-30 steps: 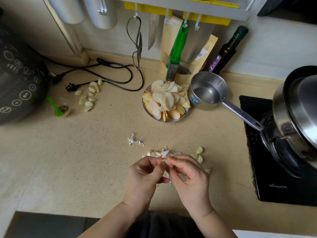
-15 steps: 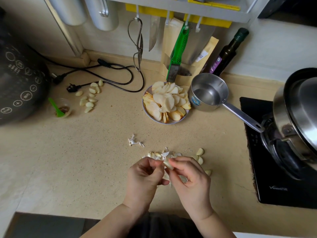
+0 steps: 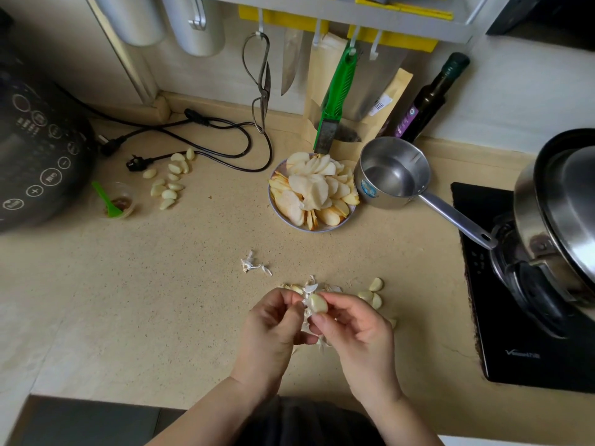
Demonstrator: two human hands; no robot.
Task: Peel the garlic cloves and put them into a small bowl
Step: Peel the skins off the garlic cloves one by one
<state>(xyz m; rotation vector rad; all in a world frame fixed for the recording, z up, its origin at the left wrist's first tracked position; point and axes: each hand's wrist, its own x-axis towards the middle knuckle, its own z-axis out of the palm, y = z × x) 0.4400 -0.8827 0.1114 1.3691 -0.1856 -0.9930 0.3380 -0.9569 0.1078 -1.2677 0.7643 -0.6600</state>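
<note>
1. Garlic clove (image 3: 317, 304) sits between both hands, held above the tabletop (image 3: 161, 300) near its front edge; pale, smooth, mostly bare, with a thin papery skin flap (image 3: 306, 297) on its left side.
2. Right hand (image 3: 360, 329): fingers curled, thumb and fingertips pinching the clove from the right and below.
3. Left hand (image 3: 273, 326): fingers curled in, thumb and forefinger pinching the skin flap at the clove's left edge.
4. Loose skins (image 3: 310, 287): thin white flakes lying on the tabletop just beyond the fingertips; a separate small clump of skin (image 3: 252, 265) lies further out to the left.
5. Three peeled cloves (image 3: 373, 292) lie just right of the hands, glossy and cream-coloured, crescent-shaped.
6. Bigger pile of cloves (image 3: 170, 181) sits well apart at far left, beside a black power cord (image 3: 225, 136).
7. Plate (image 3: 322, 229) of thin pale fruit slices sits beyond the hands, touching or nearly touching a shiny steel saucepan (image 3: 392, 175) with a long handle.
8. Tabletop: beige, speckled, matte stone look.
9. Far left: dark rounded cooker (image 3: 38, 156) with a printed button panel; a small clear cup (image 3: 120, 201) with a green spoon stands next to it.
10. Right edge: black glass hob (image 3: 521, 349) carrying a steel pot (image 3: 563, 220).
</note>
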